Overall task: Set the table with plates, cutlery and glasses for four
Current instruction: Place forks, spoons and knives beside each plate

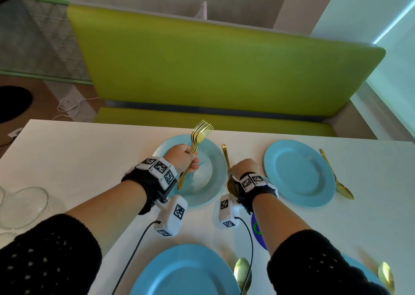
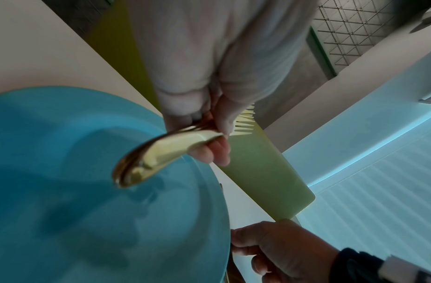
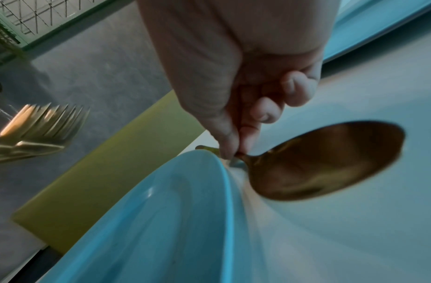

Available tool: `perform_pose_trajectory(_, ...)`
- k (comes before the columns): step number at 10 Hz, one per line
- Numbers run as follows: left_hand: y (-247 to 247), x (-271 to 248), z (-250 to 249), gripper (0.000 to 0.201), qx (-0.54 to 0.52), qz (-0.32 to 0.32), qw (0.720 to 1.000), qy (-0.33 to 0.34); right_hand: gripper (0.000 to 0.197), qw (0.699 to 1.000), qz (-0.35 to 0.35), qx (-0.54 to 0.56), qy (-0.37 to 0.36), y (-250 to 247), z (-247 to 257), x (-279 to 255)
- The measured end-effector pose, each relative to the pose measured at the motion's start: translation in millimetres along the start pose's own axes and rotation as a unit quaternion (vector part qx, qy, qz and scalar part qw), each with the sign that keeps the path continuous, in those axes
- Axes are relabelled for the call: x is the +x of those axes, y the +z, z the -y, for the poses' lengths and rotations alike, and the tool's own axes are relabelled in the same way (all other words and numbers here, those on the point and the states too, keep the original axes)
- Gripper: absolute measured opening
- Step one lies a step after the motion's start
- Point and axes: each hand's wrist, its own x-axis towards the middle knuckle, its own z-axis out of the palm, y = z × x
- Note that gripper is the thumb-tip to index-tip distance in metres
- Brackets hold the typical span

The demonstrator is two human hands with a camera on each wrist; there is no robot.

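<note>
My left hand (image 1: 187, 159) grips a bundle of gold forks (image 1: 197, 135) above the far left blue plate (image 1: 215, 166), tines pointing away; the handles (image 2: 161, 151) stick out under my fingers in the left wrist view. My right hand (image 1: 241, 169) pinches the handle of a gold spoon (image 1: 226, 157) lying just right of that plate, its bowl (image 3: 326, 162) on the white table (image 1: 89, 155) toward me. A second blue plate (image 1: 298, 173) at the far right has a gold spoon (image 1: 336, 178) to its right. A near plate (image 1: 186, 272) also has a spoon (image 1: 241, 270) beside it.
Clear glasses (image 1: 24, 207) stand at the table's left edge. A green bench (image 1: 224, 70) runs along the far side. Another gold spoon (image 1: 385, 274) and a blue plate edge show at the near right, and a purple disc (image 1: 258, 229) lies under my right forearm.
</note>
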Motion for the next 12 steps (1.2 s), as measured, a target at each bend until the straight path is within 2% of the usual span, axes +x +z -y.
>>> perform_pose_trajectory(1, -1, 0, 1, 0.027, -0.004, -0.001, 1.0, -0.003, 0.032, 0.999, -0.023, -0.025, 0.004, 2, 4, -2)
perform_pose_trajectory(7, -3, -2, 7, 0.026, -0.008, -0.008, 1.0, -0.013, 0.034, 0.999, -0.03, -0.019, 0.011, 1, 8, -8)
perform_pose_trajectory(8, -3, -3, 8, 0.026, -0.011, -0.008, 1.0, -0.015, 0.026, 1.0, -0.02, -0.017, 0.005, -1, 5, -9)
perform_pose_trajectory(9, -3, -4, 7, 0.026, -0.006, -0.007, 1.0, -0.017, 0.018, 0.999, -0.006, 0.019, -0.036, -5, 8, -16)
perform_pose_trajectory(10, -1, -5, 6, 0.026, 0.008, -0.001, 1.0, -0.024, 0.016, 0.993, -0.049, 0.018, -0.11, -13, 15, -27)
perform_pose_trajectory(11, 3, -6, 5, 0.026, 0.032, 0.001, 0.999, -0.03, 0.018, 0.971, -0.079, 0.038, -0.224, -17, 25, -45)
perform_pose_trajectory(12, 6, -8, 4, 0.026, 0.049, 0.025, 0.998, -0.033, 0.019, 0.935, -0.078, -0.019, -0.345, -13, 30, -59)
